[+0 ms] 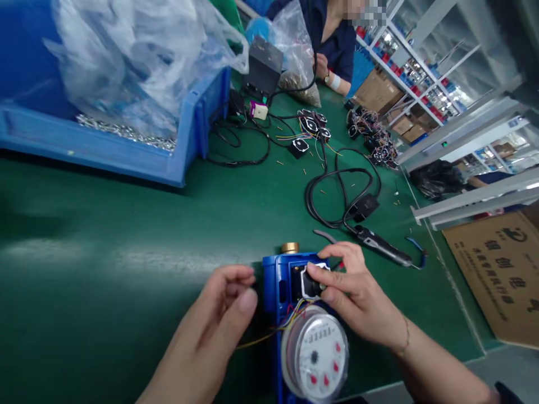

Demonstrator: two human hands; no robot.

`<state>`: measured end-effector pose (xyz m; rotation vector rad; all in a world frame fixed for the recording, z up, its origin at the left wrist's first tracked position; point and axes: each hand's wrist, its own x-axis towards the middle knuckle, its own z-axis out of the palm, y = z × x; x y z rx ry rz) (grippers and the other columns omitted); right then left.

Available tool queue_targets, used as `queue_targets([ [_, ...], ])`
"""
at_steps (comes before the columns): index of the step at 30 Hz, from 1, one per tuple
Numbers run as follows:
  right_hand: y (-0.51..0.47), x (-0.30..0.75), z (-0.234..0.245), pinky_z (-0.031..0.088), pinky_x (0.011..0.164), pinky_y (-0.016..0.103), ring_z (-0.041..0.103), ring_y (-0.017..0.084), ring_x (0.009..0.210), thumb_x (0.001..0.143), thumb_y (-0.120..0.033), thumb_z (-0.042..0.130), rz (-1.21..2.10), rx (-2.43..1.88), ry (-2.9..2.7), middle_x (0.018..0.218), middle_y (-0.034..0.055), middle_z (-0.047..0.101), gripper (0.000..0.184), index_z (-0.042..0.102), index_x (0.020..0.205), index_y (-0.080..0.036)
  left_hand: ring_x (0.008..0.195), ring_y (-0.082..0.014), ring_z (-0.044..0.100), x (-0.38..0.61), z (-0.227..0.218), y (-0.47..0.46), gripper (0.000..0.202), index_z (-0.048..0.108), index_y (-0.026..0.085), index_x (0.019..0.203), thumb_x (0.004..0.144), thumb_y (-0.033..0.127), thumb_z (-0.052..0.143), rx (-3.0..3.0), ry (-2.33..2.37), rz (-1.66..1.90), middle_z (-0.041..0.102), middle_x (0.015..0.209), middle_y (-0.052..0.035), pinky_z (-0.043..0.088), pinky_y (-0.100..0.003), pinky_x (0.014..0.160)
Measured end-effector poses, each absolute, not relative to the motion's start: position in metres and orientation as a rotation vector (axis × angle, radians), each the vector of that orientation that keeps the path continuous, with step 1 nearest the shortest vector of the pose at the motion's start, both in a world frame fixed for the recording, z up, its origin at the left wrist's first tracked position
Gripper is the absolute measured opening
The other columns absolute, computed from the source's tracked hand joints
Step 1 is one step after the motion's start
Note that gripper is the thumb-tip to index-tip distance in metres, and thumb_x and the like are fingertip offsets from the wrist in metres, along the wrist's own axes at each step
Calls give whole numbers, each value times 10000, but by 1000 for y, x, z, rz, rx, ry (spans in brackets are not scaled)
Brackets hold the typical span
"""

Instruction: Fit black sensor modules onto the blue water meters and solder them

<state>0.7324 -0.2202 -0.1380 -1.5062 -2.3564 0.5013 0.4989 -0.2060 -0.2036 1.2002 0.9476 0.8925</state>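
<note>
A blue water meter housing [272,286] lies in front of me, with a brass fitting [290,247] at its far end. Its round dial [322,359] has red pointers and a clear cover. My right hand [357,286] grips a small black motor box [298,283] with a white edge, seated in the housing's far part. Thin coloured wires [295,314] run between that box and the dial. My left hand [219,320] is just left of the housing, fingers loosely curled and thumb apart from them. Nothing shows in it.
A blue bin [181,151] with metal parts and plastic bags stands far left. Black cable [309,196], an electric screwdriver [383,245] and loose pins lie beyond the housing. More motor boxes [298,147] sit farther back, near a co-worker's hand [322,66]. A carton [497,269] stands right.
</note>
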Motion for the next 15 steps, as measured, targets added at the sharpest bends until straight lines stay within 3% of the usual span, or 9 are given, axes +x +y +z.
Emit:
queue_targets([
  [5,-230,718,-162,304,975,476,335,233,1159,852,-285,551,614,-1592,-1791,1221,52,328,251,593,1099,-308,971,-233,564,521,-179,-177,517,396,150,1152,791,421,647,976,806,540,588,1031,-81,447,-360,841],
  [8,-230,711,-172,407,896,405,379,232,1125,718,-332,694,953,-1587,-1242,1260,73,297,617,379,1246,-296,975,-232,563,528,-173,-172,523,418,145,1115,737,363,706,944,801,467,597,1038,-76,438,-333,831],
  [10,-229,707,-172,451,826,344,470,204,1030,664,-345,741,1279,-1467,-843,1210,83,365,797,244,1283,-277,950,-228,569,528,-172,-172,499,433,146,1083,725,348,717,931,810,448,603,1014,-66,439,-315,806],
  [15,-224,700,-159,453,802,326,584,166,793,706,-342,719,1720,-1188,-622,948,93,573,488,466,1054,-110,853,-214,574,530,-173,-170,513,449,145,1034,717,429,736,965,879,447,604,910,-43,441,-284,713],
])
